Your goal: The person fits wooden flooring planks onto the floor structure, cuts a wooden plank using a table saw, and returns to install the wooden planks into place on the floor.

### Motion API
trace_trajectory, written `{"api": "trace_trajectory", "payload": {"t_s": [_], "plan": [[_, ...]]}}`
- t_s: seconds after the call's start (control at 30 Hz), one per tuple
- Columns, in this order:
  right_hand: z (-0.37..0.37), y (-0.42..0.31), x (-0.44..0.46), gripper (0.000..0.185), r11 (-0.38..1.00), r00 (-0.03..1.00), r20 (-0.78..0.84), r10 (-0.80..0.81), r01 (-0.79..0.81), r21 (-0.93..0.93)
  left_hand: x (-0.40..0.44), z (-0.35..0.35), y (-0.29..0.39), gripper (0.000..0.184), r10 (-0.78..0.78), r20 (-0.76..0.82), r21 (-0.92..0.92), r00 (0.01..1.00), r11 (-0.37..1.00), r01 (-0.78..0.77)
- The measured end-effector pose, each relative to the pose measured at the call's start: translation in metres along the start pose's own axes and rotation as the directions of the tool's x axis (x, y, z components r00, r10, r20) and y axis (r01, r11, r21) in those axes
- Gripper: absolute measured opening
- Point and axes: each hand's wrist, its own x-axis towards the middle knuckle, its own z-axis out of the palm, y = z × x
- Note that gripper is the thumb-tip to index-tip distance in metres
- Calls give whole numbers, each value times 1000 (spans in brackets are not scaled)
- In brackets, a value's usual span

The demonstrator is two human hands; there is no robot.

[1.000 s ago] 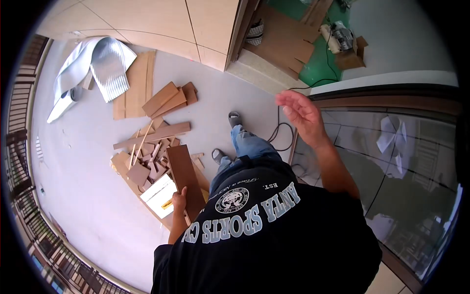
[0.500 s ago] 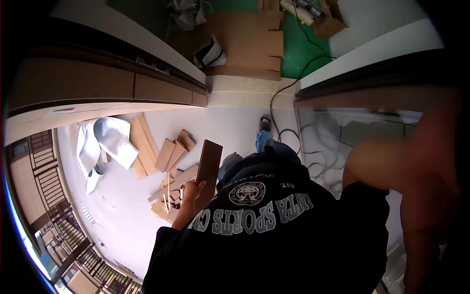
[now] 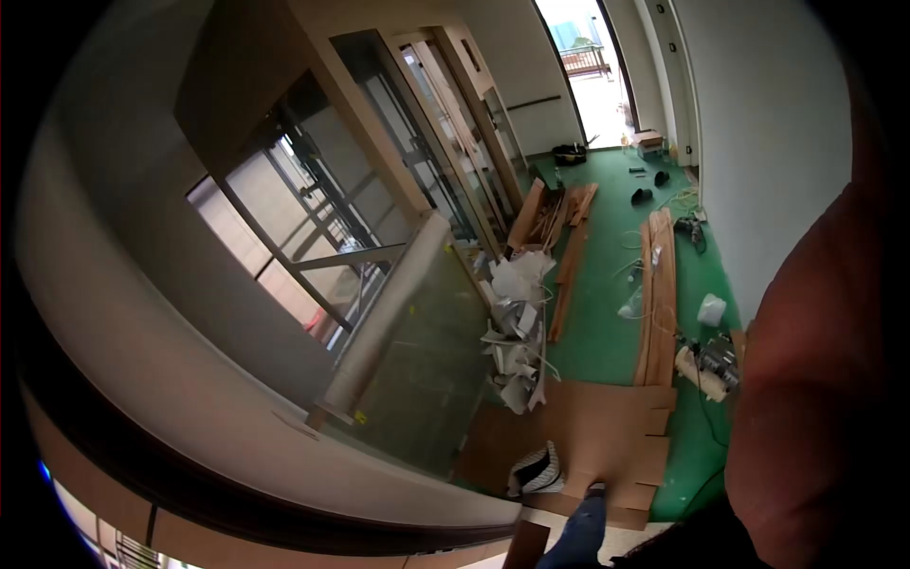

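Observation:
At the right edge, a large, dark, blurred part of my right arm (image 3: 806, 389) is very close to the camera; its fingers cannot be made out. My left hand is out of view. The end of a brown board (image 3: 527, 544) shows at the bottom edge, beside my leg in blue jeans (image 3: 580, 533). My foot is at the near part of a flat cardboard sheet (image 3: 592, 427), with a black-and-white patterned item (image 3: 537, 471) to its left.
Long wooden planks (image 3: 656, 303) lie on the green floor (image 3: 607, 275). White crumpled scraps (image 3: 517, 351) are left of them. A machine with a cable (image 3: 711, 365) is at right. Glass-panelled frames (image 3: 351, 190) stand at left. A bright doorway (image 3: 592, 76) is at the far end.
The view has swung up from the balcony floor and wood pile to the green-floored room. My left hand has left the view, and my right arm has come up close to the camera.

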Motion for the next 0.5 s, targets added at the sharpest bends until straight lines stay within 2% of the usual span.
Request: {"api": "trace_trajectory", "payload": {"t_s": [0.13,0.17,0.2,0.23,0.27,0.33,0.4,0.43,0.5], "plan": [[64,172,65,66,997,994,96,-48,41,73,57,-26,110,81,-49,82,-155,995,986,62],[77,208,76,66,996,992,111,-61,53,76,71,-51,146,82,-78,-6,-64,997,995,78],[87,237,89,66,995,985,151,-78,67,76,84,-81,168,81,39,-5,-166,999,985,-39],[96,269,102,66,994,979,185,-87,74,79,106,-106,190,81,63,-43,-175,997,982,-70],[100,303,112,67,993,980,175,-98,85,77,123,-136,214,82,37,-67,-189,997,981,-49],[99,375,134,67,992,981,149,-124,117,55,155,-197,263,82,15,-216,-230,976,971,-66],[88,449,154,67,986,978,132,-164,160,35,205,-244,300,88,84,-158,-169,984,979,-111],[80,485,163,67,984,975,129,-180,179,18,231,-265,324,90,44,-157,-123,987,990,-63],[62,564,179,68,976,967,138,-215,218,-11,295,-344,404,86,58,-76,-96,995,993,-66]]}}
